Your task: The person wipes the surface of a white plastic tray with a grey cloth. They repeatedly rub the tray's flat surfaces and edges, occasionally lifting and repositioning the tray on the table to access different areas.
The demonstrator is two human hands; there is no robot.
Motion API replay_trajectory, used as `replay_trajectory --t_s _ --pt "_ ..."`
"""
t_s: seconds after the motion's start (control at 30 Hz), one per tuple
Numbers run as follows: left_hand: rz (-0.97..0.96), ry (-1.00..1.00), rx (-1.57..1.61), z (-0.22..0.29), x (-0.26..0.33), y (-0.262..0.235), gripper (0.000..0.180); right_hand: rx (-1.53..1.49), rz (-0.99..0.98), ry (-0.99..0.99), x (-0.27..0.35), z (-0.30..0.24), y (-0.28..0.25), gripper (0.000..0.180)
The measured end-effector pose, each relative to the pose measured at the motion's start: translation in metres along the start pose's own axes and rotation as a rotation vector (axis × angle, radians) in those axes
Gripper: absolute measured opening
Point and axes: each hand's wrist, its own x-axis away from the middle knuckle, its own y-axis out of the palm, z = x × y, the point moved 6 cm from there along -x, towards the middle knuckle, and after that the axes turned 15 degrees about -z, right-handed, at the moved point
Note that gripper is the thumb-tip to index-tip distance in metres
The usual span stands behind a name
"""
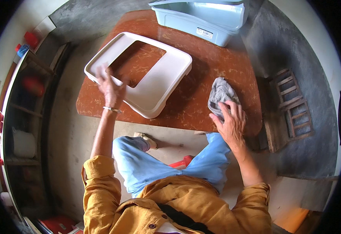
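Observation:
A white plastic frame-shaped lid [155, 80] with a large rectangular opening lies on the table [201, 66]. My left hand [112, 89] is at the lid's near left edge, fingers spread and slightly blurred; nothing shows in its grasp. Whether it touches the rim I cannot tell. To the right, a crumpled grey cloth [220, 93] lies near the table's front right corner. On its near part rests my right hand [232, 123], thumb and bent fingers apart. The palm side is hidden.
A light blue plastic bin [192, 21] stands at the table's far right edge. Beside the right wall is a wooden chair-like frame [291, 103]. Shelves [26, 111] line the left side, holding a white container [23, 143]. Something red [182, 162] shows between my legs.

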Motion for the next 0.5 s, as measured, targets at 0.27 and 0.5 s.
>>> replay_trajectory --t_s 0.27,0.5 --pt "-0.768 0.243 -0.351 0.148 0.044 0.086 0.103 -1.454 0.086 0.415 -0.035 0.084 0.037 0.029" --pt "-0.858 0.344 -0.317 0.131 0.058 0.087 0.083 -1.331 0.144 0.067 -0.02 0.038 0.016 0.03"
